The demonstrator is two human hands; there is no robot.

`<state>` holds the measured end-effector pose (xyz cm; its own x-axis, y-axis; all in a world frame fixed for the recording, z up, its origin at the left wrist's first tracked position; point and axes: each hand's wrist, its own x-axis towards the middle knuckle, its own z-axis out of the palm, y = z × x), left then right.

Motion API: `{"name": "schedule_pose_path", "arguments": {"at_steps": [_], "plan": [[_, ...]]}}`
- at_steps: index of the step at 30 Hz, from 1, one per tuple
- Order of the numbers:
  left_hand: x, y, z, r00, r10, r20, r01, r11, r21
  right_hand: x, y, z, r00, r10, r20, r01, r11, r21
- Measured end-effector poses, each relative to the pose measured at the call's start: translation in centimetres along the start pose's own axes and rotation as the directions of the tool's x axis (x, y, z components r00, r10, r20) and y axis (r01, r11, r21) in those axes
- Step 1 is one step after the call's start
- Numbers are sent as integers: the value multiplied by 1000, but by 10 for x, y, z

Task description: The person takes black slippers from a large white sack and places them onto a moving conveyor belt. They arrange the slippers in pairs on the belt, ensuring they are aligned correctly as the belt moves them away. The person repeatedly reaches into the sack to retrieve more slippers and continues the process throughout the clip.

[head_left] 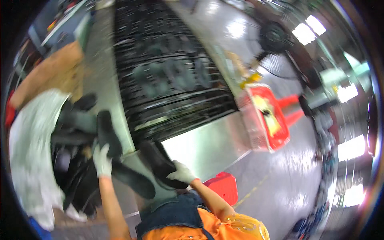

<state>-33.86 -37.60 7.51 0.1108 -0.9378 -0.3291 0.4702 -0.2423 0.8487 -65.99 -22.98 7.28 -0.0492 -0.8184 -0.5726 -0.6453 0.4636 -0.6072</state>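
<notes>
My left hand (pixel 103 161), in a white glove, pinches the lower end of a long black shoe sole (pixel 107 130) beside an opened white sack (pixel 34 152). More black soles (pixel 76 138) lie jumbled in the sack's mouth. Another dark sole (pixel 134 180) slants between my two hands, near the metal table's edge. At its right, my gloved right hand (pixel 182 174) grips the side of a raised-edged black shoe sole (pixel 160 162) near my waist; whether it is one or a stacked pair I cannot tell. Motion blurs the finer details.
Ahead runs a black slatted conveyor (pixel 160 110) bearing rows of soles (pixel 172 76), with a metal ledge (pixel 208 138) at its near end. A red and white basket (pixel 260 120) stands right of it, a red stool (pixel 223 189) below. Cardboard (pixel 52 72) backs the sack; a fan (pixel 276 64) stands far right.
</notes>
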Motion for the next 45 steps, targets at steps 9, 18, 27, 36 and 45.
{"name": "schedule_pose_path", "arguments": {"at_steps": [9,18,27,36,45], "plan": [[-155,-78,-46,999,-37,-25,45,857,514,2,-12,24,998,63,1,-62,990,-128],[-170,-98,-62,992,-40,-119,109,740,663,5,-30,19,997,3,79,-3,1000,5],[-172,-119,-44,991,-29,-129,74,928,366,15,-13,-9,979,-115,171,92,986,141],[-158,-137,24,991,14,-132,47,891,452,41,51,-46,982,-102,161,49,951,306],[-54,-151,149,995,-73,-71,90,955,283,119,81,-156,998,-69,13,45,767,640]]}}
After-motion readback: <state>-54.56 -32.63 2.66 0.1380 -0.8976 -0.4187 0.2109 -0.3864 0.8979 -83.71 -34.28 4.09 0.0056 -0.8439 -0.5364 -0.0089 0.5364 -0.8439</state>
